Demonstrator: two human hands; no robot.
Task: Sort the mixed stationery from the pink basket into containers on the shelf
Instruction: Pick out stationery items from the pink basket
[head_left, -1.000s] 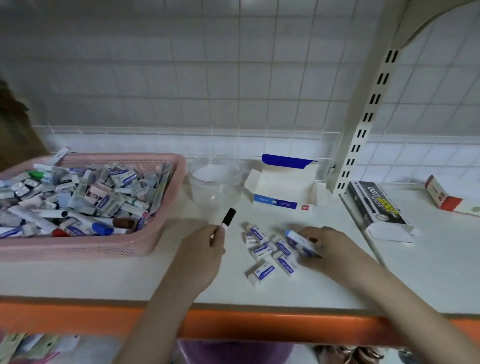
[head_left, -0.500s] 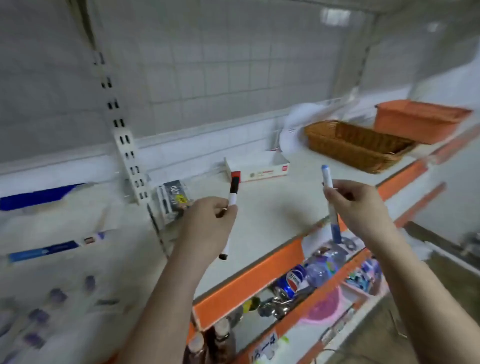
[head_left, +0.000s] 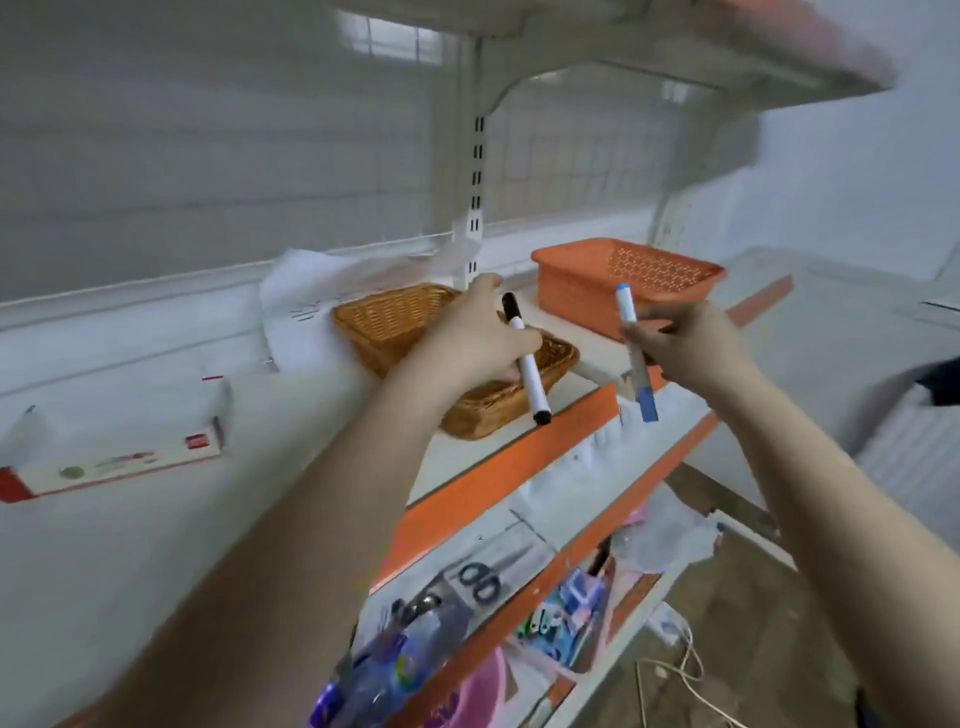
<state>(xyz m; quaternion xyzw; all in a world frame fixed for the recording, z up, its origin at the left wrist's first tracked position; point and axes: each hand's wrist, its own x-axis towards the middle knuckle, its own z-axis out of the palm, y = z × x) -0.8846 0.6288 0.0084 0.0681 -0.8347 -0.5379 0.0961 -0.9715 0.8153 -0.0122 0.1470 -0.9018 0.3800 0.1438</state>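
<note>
Above the wicker basket (head_left: 395, 322), the left hand (head_left: 475, 343) now grips a black marker (head_left: 525, 358). Right of the basket, the right hand (head_left: 685, 345) pinches a blue marker (head_left: 635, 353); both have left the erasers, so dropping comes next.

Both hands, left (head_left: 470, 340) and right (head_left: 685, 345), now nearer the wicker basket (head_left: 395, 317), off the erasers.

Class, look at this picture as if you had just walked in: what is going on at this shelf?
A person is sorting markers at a shelf. The left hand grips a black-capped marker over the wicker basket. The right hand grips a blue-capped marker in front of the orange basket. Neither marker has been put down yet. A long white and red box lies further left on the shelf.
</note>
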